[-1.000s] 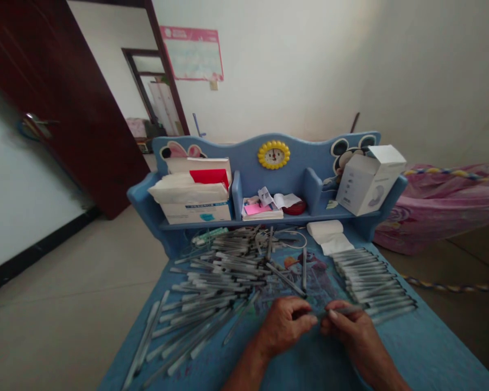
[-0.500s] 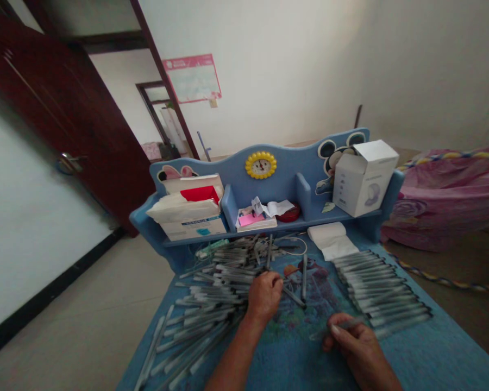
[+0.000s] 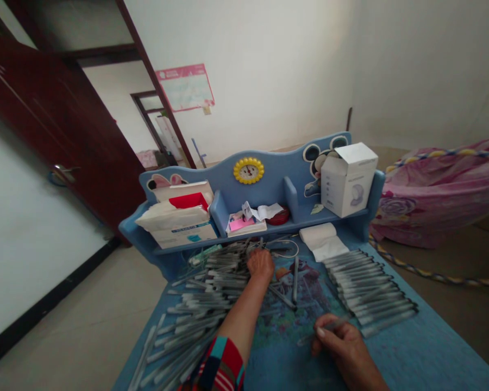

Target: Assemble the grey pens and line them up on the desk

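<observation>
My left hand (image 3: 261,264) reaches to the far end of a loose heap of grey, clear-barrelled pens (image 3: 224,277); its fingertips are hidden behind its back, so I cannot tell whether it grips one. Nearer to me, my right hand (image 3: 344,347) is closed on a pen (image 3: 305,340), thumb on top, its clear end pointing left. Between the hands lie two single pens, one nearly upright in view (image 3: 296,279) and one slanted (image 3: 282,297). To the right, a neat row of pens (image 3: 370,290) lies side by side, dark ends to the right.
A blue desk (image 3: 293,358) carries a raised shelf with a yellow flower clock (image 3: 248,170), a box of papers (image 3: 183,228) and a white carton (image 3: 348,179). A white paper roll (image 3: 321,239) lies behind the row. A white cable (image 3: 293,250) curls near the heap.
My left hand has moved farther away, to the back of the heap, and its checked sleeve now shows. My right hand keeps the pen, nearly still. The whole view has shifted slightly.
</observation>
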Demonstrator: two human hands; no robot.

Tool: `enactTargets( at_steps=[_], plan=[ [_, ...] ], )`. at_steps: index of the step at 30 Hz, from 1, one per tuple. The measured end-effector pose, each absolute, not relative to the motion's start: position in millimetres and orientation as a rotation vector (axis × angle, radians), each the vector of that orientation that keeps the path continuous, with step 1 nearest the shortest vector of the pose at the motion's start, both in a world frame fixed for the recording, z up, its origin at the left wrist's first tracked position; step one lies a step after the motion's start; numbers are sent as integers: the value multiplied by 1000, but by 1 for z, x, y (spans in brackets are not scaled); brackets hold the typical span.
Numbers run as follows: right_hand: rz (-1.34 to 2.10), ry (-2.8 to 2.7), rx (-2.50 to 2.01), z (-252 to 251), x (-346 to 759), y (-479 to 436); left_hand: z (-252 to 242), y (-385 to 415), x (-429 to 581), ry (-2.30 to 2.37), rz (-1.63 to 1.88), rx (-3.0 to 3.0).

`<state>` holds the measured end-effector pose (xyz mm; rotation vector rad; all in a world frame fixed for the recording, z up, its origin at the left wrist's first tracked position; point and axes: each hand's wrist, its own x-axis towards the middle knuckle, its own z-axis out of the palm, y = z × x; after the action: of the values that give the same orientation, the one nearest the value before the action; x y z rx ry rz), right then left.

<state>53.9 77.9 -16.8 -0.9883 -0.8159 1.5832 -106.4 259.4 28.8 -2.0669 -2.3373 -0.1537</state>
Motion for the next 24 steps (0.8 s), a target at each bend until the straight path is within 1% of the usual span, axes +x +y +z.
enactTargets(
  at_steps=[3, 6, 10, 14, 15, 17, 19, 24],
  plan=[
    [1578, -836, -980, -15, 55, 77, 31, 259, -107, -2338, -192, -2089],
    [1572, -817, -971, -15, 55, 77, 38, 249, -109, -2292, -308, -2160],
    [1570, -770, -970, -14, 55, 77, 45, 217, -113, -2173, -534, -2342],
    [1559, -675, -991, -7, 54, 75, 36, 174, -118, -2099, -719, -2544],
    [1529, -661, -1003, -5, 54, 75, 32, 164, -120, -2084, -786, -2600],
    [1439, -663, -1022, 3, 55, 77, 24, 148, -122, -2071, -1099, -2718],
    [1326, -718, -1040, 14, 55, 82, 19, 136, -124, -2059, -1283, -2766],
    [1076, -940, -1134, 44, 49, 94, 16, 121, -126, -1940, -1388, -2780]
  ],
)
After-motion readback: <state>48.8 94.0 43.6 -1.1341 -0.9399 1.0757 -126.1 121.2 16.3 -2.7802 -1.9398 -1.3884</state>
